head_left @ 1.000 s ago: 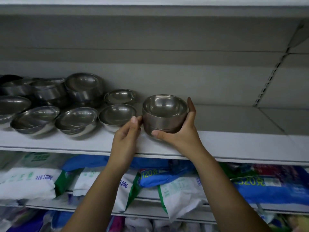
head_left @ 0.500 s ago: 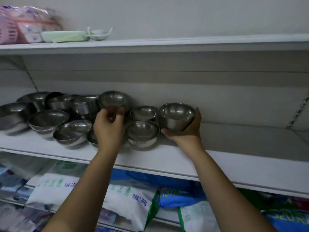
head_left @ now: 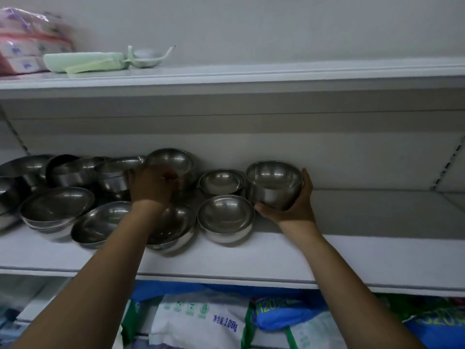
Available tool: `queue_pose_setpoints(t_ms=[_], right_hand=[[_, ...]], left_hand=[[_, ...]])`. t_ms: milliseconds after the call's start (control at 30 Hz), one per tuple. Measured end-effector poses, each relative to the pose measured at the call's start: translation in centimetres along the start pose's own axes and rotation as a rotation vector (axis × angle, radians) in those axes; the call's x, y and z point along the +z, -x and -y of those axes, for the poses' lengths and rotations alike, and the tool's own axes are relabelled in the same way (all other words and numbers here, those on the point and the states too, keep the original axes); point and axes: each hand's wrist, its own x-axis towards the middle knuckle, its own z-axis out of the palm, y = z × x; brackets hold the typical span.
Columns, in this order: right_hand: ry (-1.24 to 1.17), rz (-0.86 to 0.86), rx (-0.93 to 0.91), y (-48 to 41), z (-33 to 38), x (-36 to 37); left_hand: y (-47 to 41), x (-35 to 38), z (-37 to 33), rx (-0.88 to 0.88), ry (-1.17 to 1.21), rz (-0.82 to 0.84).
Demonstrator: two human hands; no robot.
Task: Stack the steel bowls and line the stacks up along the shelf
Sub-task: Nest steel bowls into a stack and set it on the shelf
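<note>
My right grip (head_left: pixel 292 206) curls around a short stack of steel bowls (head_left: pixel 274 182), thumb at the front base and fingers wrapped up the right side. The stack stands upright near the back of the white shelf (head_left: pixel 352 255), at the right end of the bowls; I cannot tell whether it rests on the shelf or is just off it. Just to its left are a small bowl (head_left: pixel 221 181) at the back and a wider bowl (head_left: pixel 225 216) in front. My left grip (head_left: pixel 151 187) reaches over the front bowls to a tall bowl (head_left: pixel 173 161) at the back. Its fingers are blurred against the metal, so I cannot tell whether they hold anything. More loose bowls (head_left: pixel 56 207) crowd the shelf's left side, some tilted. Pale green dishes (head_left: pixel 83 61) and pink packs (head_left: pixel 25 44) sit on the shelf above. Printed bags (head_left: pixel 201 321) lie below.
</note>
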Motion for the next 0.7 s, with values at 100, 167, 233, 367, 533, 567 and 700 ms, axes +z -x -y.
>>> queue_pose_setpoints(t_ms=[100,167,233,367,533,567,700], right_hand=[[0.008,-0.004,0.018,0.0,0.0,0.0],[0.016,-0.018,0.031,0.2,0.1,0.1],[0.023,-0.026,0.042,0.3,0.2,0.1],[0.055,-0.033,0.051,0.5,0.7,0.3],[0.070,-0.065,0.063,0.8,0.9,0.4],[0.074,-0.067,0.066,1.0,1.1,0.5],[0.105,-0.074,0.084,1.3,1.8,0.8]], left_hand=[[-0.6,0.4,0.6,0.040,0.004,-0.019],[-0.8,0.4,0.5,0.050,0.020,-0.006],[-1.3,0.3,0.7,0.083,0.027,-0.007],[-2.3,-0.3,1.0,0.138,0.117,-0.003],[-3.0,-0.9,1.0,0.101,0.296,-0.025],[-3.1,-1.0,1.1,0.086,0.336,-0.009],[-3.3,-1.1,1.6,0.082,0.429,0.027]])
